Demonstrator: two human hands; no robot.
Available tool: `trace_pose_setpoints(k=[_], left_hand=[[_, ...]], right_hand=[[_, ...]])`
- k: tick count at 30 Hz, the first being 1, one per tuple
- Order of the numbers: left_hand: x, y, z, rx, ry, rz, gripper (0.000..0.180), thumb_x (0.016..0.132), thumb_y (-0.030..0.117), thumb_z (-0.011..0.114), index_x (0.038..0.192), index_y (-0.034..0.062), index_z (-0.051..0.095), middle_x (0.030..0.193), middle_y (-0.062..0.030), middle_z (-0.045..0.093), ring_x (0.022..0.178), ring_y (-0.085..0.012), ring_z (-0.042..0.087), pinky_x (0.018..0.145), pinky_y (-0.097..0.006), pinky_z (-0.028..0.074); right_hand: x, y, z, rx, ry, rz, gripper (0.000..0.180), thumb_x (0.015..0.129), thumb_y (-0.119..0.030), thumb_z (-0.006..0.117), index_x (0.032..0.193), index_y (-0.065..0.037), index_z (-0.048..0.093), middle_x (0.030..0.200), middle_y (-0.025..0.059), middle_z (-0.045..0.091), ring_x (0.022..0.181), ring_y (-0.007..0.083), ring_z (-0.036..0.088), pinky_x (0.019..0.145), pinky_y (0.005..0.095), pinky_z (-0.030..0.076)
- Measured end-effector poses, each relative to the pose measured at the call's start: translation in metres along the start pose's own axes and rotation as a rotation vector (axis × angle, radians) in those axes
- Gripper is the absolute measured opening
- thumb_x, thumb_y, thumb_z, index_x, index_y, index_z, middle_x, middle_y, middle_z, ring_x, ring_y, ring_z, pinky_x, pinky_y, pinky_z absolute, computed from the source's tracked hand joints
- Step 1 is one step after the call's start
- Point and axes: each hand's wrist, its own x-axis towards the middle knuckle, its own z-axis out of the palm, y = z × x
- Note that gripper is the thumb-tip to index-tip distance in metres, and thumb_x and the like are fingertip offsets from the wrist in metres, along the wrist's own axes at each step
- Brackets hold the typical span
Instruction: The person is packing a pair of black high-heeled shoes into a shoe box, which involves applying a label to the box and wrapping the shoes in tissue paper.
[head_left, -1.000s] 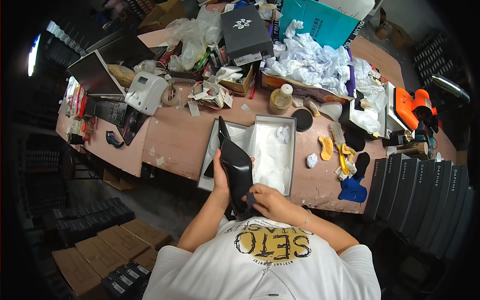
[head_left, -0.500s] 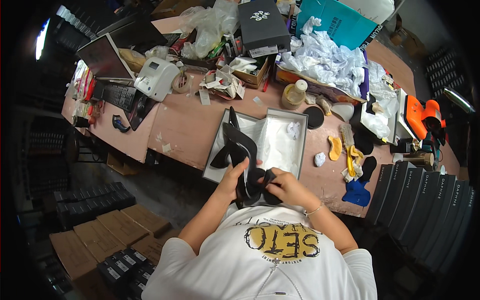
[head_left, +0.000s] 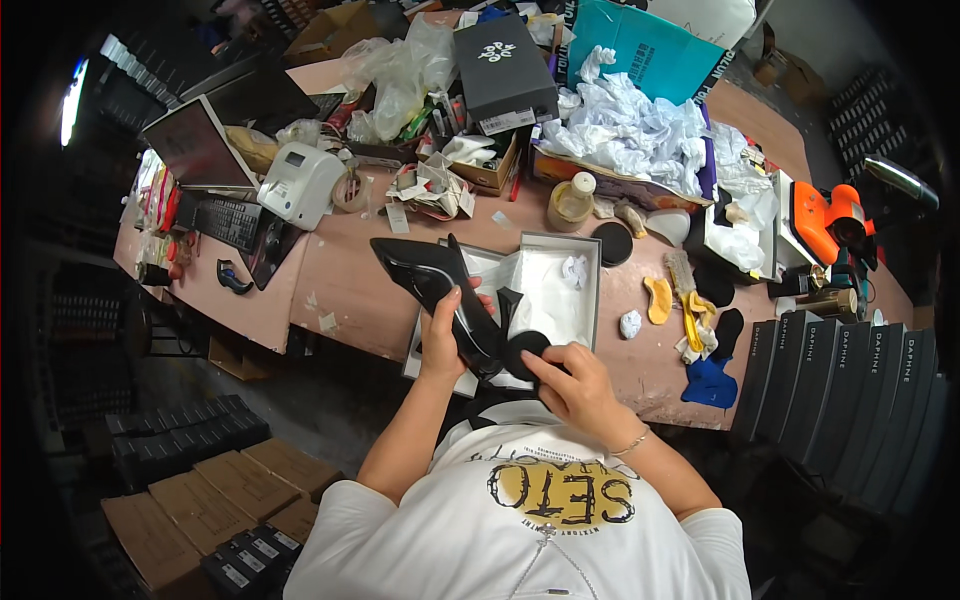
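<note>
We find the black pointed shoe raised above the near side of an open grey box, toe toward the upper left, glossy underside partly showing. The left hand grips it around the middle, thumb on the near face and fingertips emerging on the far side. The right hand has its index finger laid on a round black piece beside the rear of the shoe; whether the thumb pinches that piece from beneath, and whether the piece is joined to the shoe, we cannot tell

We judge the step in hand to be handling or checking the shoe's rear part. In our judgement the next move calls for a steady left hold, with light fingertip control of the round piece so the finish is not marked

In the box we note white tissue paper and a crumpled paper piece. Beyond it stand a bottle with a white cap and a flat black disc; to the right lie a yellow pad, a brush and a blue cloth. Grey boxes stand in a row at far right
</note>
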Motion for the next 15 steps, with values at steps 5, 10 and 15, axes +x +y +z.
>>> trace_pose_setpoints(k=[5,10,15], left_hand=[[0.002,0.006,-0.008,-0.062,-0.336,-0.138,0.052,0.088,0.038,0.053,0.121,-0.0027,0.051,0.108,-0.0139,0.061,0.088,-0.02,0.063,0.077,-0.033,0.053],[0.0,0.0,0.003,0.067,-0.445,-0.188,0.065,0.084,0.043,0.054,0.126,-0.0063,0.048,0.105,-0.015,0.062,0.09,-0.0241,0.064,0.083,-0.033,0.052],[0.014,-0.003,-0.004,0.295,-0.35,-0.177,0.044,0.093,0.031,0.057,0.122,-0.0016,0.052,0.111,-0.0135,0.061,0.09,-0.0182,0.063,0.078,-0.032,0.055]], right_hand=[[0.01,-0.011,0.006,0.074,-0.039,-0.012,0.044,0.065,-0.001,0.067,0.109,-0.007,0.067,0.093,0.0083,0.059,0.085,0.0265,0.056,0.076,0.0357,0.046],[0.026,-0.015,-0.009,0.335,0.134,0.188,0.039,0.069,0.003,0.063,0.107,-0.004,0.066,0.097,0.0102,0.056,0.095,0.0298,0.055,0.087,0.0385,0.046],[-0.015,0.026,-0.008,0.092,-0.343,0.359,0.028,0.073,0.0,0.058,0.098,-0.003,0.069,0.097,0.0151,0.06,0.093,0.0332,0.058,0.085,0.0366,0.049]])
